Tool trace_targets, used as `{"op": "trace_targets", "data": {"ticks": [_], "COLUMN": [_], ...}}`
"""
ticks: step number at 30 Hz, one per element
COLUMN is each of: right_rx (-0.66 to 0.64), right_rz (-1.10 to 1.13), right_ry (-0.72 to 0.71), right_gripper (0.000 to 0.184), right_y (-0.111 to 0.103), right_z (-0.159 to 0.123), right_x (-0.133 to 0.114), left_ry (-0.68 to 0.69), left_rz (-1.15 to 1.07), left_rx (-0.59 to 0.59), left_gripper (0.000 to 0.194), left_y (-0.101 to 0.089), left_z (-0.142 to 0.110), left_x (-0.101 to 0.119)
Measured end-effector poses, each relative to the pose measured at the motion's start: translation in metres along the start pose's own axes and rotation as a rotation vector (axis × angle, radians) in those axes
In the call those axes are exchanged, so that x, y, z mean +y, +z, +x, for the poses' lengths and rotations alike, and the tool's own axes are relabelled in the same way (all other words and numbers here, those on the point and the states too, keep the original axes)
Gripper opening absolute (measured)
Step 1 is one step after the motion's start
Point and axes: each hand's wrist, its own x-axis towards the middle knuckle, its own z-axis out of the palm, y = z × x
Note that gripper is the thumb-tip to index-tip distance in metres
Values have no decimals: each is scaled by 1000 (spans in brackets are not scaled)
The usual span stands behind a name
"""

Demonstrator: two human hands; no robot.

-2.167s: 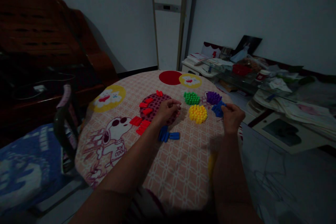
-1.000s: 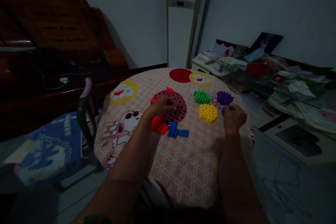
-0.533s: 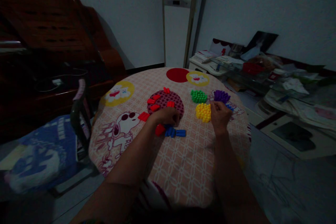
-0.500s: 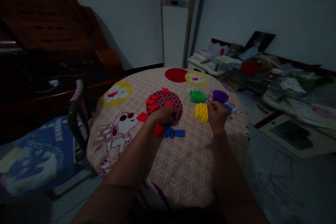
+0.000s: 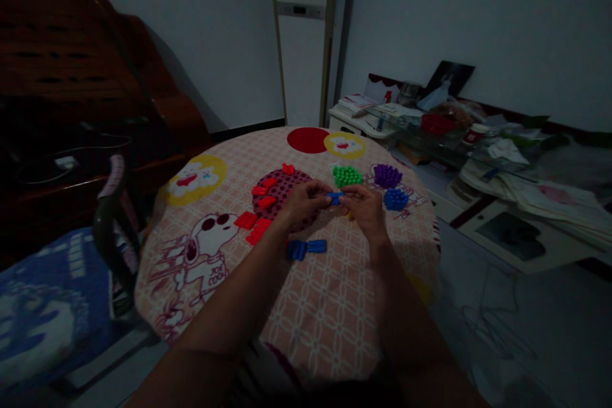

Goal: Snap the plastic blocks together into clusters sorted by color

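Observation:
Over the middle of the table, my left hand [image 5: 306, 200] and my right hand [image 5: 365, 205] meet, fingertips closed on the two ends of a small blue plastic piece [image 5: 335, 197]. Behind my right hand a yellow knobbly cluster is almost wholly hidden. Just past the hands sits a green knobbly cluster [image 5: 347, 176]. To their right are a purple cluster [image 5: 387, 175] and a blue cluster [image 5: 396, 199]. More blue pieces [image 5: 306, 248] lie nearer to me. Several red pieces [image 5: 246, 220] are scattered on and around a dark red dotted circle, partly under my left forearm.
A patterned cloth covers the round table [image 5: 329, 306]. At left stands a chair [image 5: 112, 223] with a blue cover, and behind it a wooden bench [image 5: 71, 76]. A cluttered glass-topped stand [image 5: 430, 131] runs along the right wall. A tall white cabinet [image 5: 303, 64] stands at the back.
My left hand has risen from the blue pieces and moved right; my right hand has come left from beside the blue cluster. Both now hold one blue piece. The view has swung slightly right.

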Motion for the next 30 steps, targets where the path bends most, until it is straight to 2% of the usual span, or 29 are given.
{"op": "trace_targets", "data": {"ticks": [4, 7, 9, 11, 15, 18, 20, 25, 30], "right_rx": [253, 442, 467, 429, 328, 318, 319, 317, 442], "right_rz": [-136, -412, -613, -789, -1047, -1135, -1164, -1213, -1142], "right_ry": [-104, -166, -181, -190, -163, -111, -79, -97, -188], "right_gripper": [30, 30, 30, 30, 31, 34, 34, 34, 30], "right_y": [-50, -96, -118, -130, -131, -127, -125, -125, -116], "right_z": [7, 8, 6, 4, 3, 3, 2, 1, 4], "right_x": [-1, 1, 3, 7, 16, 18, 19, 22, 13], "left_ry": [-1, 10, 17, 40, 98, 85, 83, 100, 81], "left_rz": [28, 29, 30, 66, 372, 644, 744, 753, 790], "left_rx": [-12, 28, 55, 79, 92, 85, 87, 77, 63], "left_gripper": [38, 38, 38, 38, 28, 21, 20, 24, 20], "left_y": [-1, -8, -15, -23, -41, -50, -53, -59, -62], "left_z": [0, 1, 2, 2, 2, 2, 2, 0, -5], "left_x": [-1, 0, 1, 1, 0, 0, -1, 0, 16]}}
